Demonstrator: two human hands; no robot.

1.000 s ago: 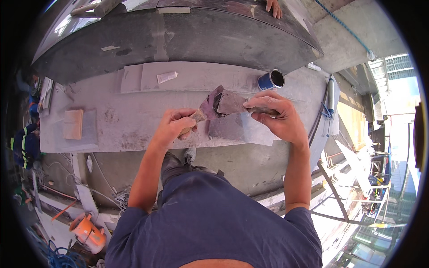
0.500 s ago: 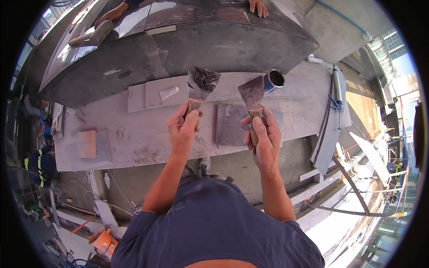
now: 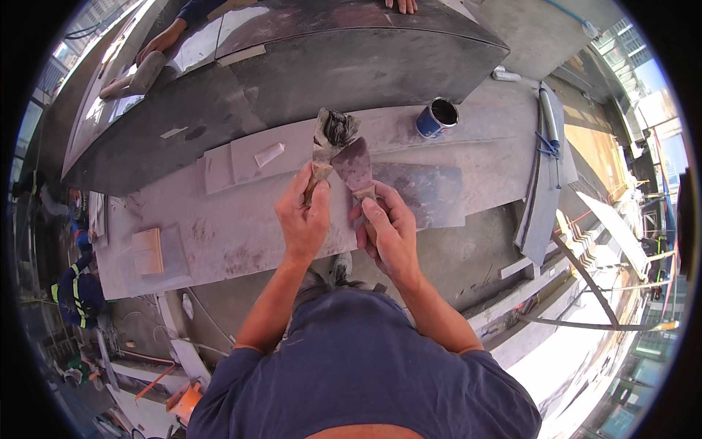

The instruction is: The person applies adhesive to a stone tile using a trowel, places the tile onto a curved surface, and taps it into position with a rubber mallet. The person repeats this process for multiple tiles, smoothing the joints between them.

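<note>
The head view shows two putty knives held up side by side over a grey worktop (image 3: 219, 241). The left putty knife (image 3: 329, 143) carries a dark lump of filler on its blade, and the left hand (image 3: 303, 219) is closed round its wooden handle. The right putty knife (image 3: 353, 167) has a reddish-brown, smeared blade that overlaps the lower edge of the other blade, so the two touch; the right hand (image 3: 391, 230) is wrapped round its handle with the forefinger laid along it. Both blades point away from the person, above one dark flat board (image 3: 431, 194) that lies on the worktop just behind the hands. Beyond the board stands one open blue can (image 3: 436, 117), dark inside, near the far edge of the worktop. To the left lie one small pale block (image 3: 268, 154) on a lighter sheet and, well apart near the worktop's left end, one pinkish sanding block (image 3: 148, 251). Behind the worktop rises a large dark curved hull (image 3: 329, 51). One hand of another person (image 3: 157, 45) rests on the hull at upper left beside one sanding pad (image 3: 135, 75), and fingertips of another hand show at the top edge.
</note>
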